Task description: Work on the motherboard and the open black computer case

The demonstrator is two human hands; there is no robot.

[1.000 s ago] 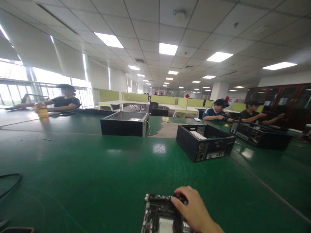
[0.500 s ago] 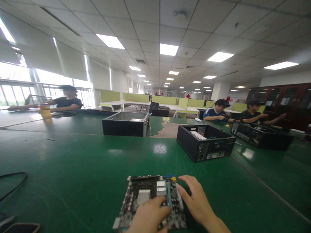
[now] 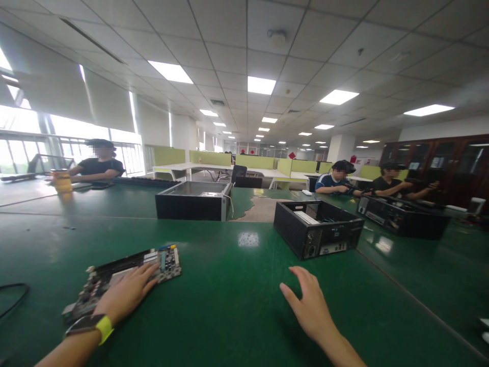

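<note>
On the left part of the green table, a computer motherboard (image 3: 168, 262) with white, blue and yellow sockets lies at a slant. My left hand (image 3: 130, 290), with a watch on its wrist, reaches over the board and grips it from above; the palm and fingers hide its middle. My right hand (image 3: 305, 300) hovers to the right over the table, thumb and fingers apart and holding nothing. Nearest to it is an open black computer case (image 3: 317, 229), a little beyond the fingertips.
Another open case (image 3: 191, 204) stands farther back, left of centre, and a third case (image 3: 405, 216) at the right. A black cable (image 3: 17, 300) lies at the left edge. An amber container (image 3: 61, 181) stands far left. Several people sit around the table.
The motherboard has moved left and turned, with my left hand on it. My right hand, earlier at the board's right edge, is now apart from it.
</note>
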